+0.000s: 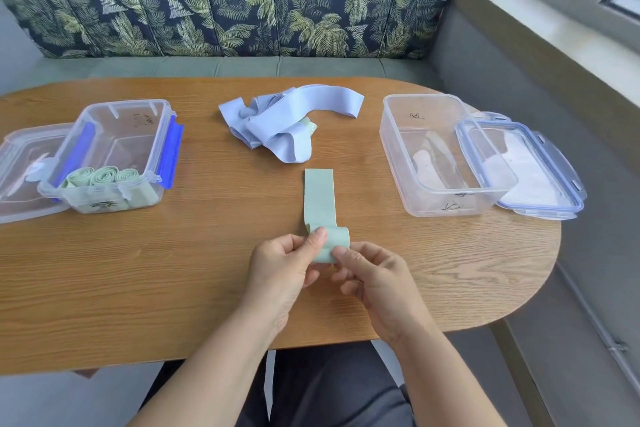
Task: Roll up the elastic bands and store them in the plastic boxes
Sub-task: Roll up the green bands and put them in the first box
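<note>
My fingers (317, 237) on both sides are curled in, pinching the started roll (334, 239) of the green band (318, 198): left hand (280, 267) at its left end, right hand (374, 277) at its right, both equally near. The unrolled length lies straight away from me on the worktop (173, 270), long axis pointing ahead, so I judge the roll must travel forward along it. The box (104, 135) holding green rolls (104, 177) sits well off left, nearer my left hand. Blue bands (277, 121) lie beyond; the other box (391, 135) stands right.
</note>
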The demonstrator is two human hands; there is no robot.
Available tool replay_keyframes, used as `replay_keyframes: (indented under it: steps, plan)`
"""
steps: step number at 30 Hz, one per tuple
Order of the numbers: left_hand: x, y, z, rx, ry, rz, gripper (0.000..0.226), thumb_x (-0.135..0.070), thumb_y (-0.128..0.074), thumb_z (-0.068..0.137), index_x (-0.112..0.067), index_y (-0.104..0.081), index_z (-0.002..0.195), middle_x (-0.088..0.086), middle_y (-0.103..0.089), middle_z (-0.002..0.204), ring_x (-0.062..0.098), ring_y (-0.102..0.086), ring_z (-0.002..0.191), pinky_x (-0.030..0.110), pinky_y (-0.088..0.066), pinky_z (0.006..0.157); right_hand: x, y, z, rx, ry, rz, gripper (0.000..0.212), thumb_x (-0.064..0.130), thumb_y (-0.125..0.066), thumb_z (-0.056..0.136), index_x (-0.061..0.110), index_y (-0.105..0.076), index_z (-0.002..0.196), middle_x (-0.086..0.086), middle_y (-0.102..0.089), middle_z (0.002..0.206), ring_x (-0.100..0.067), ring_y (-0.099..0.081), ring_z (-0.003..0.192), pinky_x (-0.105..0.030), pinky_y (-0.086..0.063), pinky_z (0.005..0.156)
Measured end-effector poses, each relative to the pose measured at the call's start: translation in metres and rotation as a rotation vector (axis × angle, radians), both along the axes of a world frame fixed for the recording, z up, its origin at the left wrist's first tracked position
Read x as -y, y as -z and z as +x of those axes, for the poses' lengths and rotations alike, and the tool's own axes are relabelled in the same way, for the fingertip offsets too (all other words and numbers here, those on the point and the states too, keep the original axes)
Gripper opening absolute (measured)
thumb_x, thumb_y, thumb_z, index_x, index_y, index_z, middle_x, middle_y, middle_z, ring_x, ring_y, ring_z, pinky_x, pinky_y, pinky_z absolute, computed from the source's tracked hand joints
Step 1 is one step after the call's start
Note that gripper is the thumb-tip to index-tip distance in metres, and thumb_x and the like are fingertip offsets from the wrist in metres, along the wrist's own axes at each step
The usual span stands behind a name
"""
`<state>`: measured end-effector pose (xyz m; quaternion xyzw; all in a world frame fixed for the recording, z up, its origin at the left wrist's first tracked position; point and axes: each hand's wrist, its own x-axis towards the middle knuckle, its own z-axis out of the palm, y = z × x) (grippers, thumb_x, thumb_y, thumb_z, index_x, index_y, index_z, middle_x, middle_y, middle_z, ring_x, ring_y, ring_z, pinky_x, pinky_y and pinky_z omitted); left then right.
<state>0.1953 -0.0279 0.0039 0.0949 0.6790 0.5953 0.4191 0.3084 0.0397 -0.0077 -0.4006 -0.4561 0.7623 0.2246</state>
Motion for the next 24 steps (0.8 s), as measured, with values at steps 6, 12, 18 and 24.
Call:
replay_keyframes:
  steps: [6, 12, 18, 24]
  plan:
    - [0.007, -0.003, -0.011, 0.330, 0.143, 0.056, 0.026, -0.032, -0.067, 0.082, -0.014, -0.072, 0.100, 0.005, -0.074, 0.102, 0.014, -0.065, 0.086, 0.028, -0.047, 0.076, 0.001, -0.002, -0.002, 0.027, 0.002, 0.001, 0.014, 0.015, -0.068, 0.089, 0.001, -0.070, 0.088, -0.002, -0.065, 0.065, -0.010, -0.055, 0.053, -0.019, -0.044, 0.049]
    - [0.010, 0.005, -0.016, 0.306, 0.183, 0.120, 0.030, -0.004, -0.065, 0.082, -0.010, -0.065, 0.111, 0.009, -0.072, 0.106, 0.013, -0.059, 0.087, 0.023, -0.037, 0.063, -0.001, -0.003, -0.004, 0.133, 0.001, 0.063, 0.025, 0.026, -0.071, 0.086, 0.003, -0.067, 0.076, -0.003, -0.055, 0.052, -0.011, -0.048, 0.044, -0.018, -0.036, 0.042]
    - [0.008, 0.011, -0.013, 0.150, 0.123, 0.089, 0.013, -0.008, -0.067, 0.086, -0.009, -0.070, 0.098, 0.002, -0.073, 0.084, 0.008, -0.054, 0.072, 0.021, -0.038, 0.059, -0.004, 0.000, -0.003, 0.197, -0.026, 0.062, 0.044, 0.045, -0.073, 0.077, 0.002, -0.066, 0.080, -0.005, -0.056, 0.055, -0.012, -0.045, 0.042, -0.019, -0.032, 0.039]
    - [0.008, 0.013, -0.014, 0.103, 0.036, 0.080, 0.004, -0.012, -0.071, 0.083, -0.009, -0.069, 0.082, 0.004, -0.074, 0.078, 0.009, -0.065, 0.065, 0.022, -0.038, 0.059, -0.006, 0.001, 0.000, 0.039, -0.022, -0.044, 0.040, 0.044, -0.070, 0.073, 0.007, -0.072, 0.090, -0.008, -0.068, 0.077, -0.013, -0.061, 0.059, -0.019, -0.043, 0.047]
